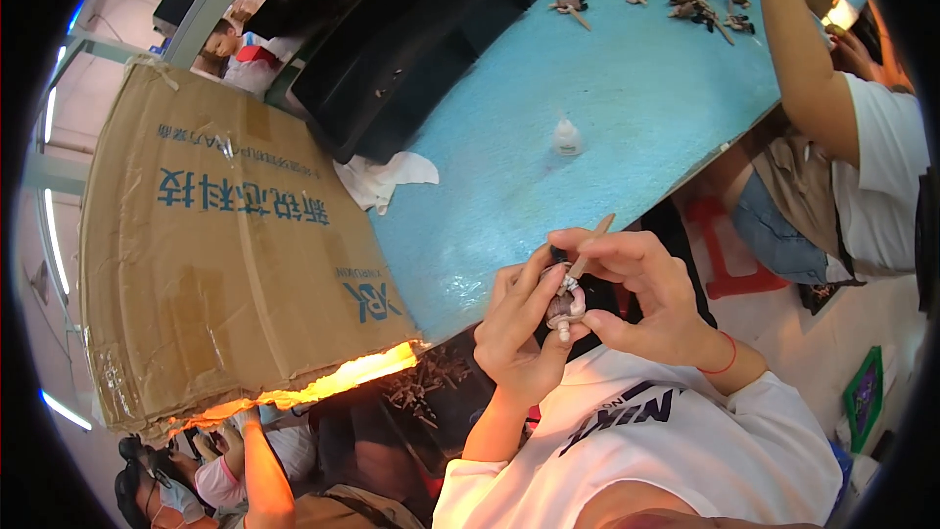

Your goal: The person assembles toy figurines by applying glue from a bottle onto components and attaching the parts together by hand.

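A small figurine (563, 309), with a brown body, pale limbs and a black top, is held up in front of my chest, off the near edge of the blue table. A tan, blade-like piece (596, 239) slants up from it. My left hand (519, 328) is closed round the figurine's left side. On the other side, my right hand (646, 294) grips it with thumb and fingers, the fingertips near the tan piece. My fingers hide part of the figurine. Similar figurines (690, 8) lie at the table's far end.
A small white squeeze bottle (567, 137) stands mid-table (490, 196). A white cloth (387, 179) lies beside a large cardboard sheet (225, 274) on the left. Behind is a black bin (392, 49). A co-worker's arm (808, 69) reaches in at right, above a red stool (720, 260). Brown pieces (423, 387) lie lower left.
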`<state>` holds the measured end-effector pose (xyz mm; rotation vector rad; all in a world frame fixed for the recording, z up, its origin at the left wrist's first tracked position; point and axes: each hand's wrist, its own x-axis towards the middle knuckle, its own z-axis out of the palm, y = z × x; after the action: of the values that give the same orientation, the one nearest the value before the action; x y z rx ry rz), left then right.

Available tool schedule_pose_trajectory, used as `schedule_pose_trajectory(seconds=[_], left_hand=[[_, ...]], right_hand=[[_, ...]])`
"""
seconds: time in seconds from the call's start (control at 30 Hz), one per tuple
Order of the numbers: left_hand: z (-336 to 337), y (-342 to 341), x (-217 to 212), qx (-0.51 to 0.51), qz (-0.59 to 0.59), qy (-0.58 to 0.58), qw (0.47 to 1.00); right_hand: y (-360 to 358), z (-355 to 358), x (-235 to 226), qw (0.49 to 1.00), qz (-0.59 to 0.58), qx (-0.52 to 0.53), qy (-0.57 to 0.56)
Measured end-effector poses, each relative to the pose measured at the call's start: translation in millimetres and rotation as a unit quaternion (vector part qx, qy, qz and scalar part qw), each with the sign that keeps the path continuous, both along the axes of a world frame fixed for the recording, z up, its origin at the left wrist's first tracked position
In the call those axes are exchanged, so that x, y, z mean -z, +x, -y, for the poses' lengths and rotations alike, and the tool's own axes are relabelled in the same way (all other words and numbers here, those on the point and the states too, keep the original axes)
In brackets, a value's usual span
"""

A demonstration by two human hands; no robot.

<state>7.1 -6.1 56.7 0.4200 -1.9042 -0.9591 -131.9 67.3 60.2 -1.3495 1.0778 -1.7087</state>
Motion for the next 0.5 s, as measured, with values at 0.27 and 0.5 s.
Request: schedule_pose_trajectory(seconds=[0.27,0.5], left_hand=[[-1.7,11.3,7.5,0.207,-0.202,0.500,0.817],[-1.0,9.1,17.0,0.392,-0.340,0.633,0.575]], right_hand=[[-5.6,-10.9,-5.2,0.994,-0.065,0.074,-0.041],[-3.4,-10.5,-3.4,0.996,-0.050,0.066,-0.024]])
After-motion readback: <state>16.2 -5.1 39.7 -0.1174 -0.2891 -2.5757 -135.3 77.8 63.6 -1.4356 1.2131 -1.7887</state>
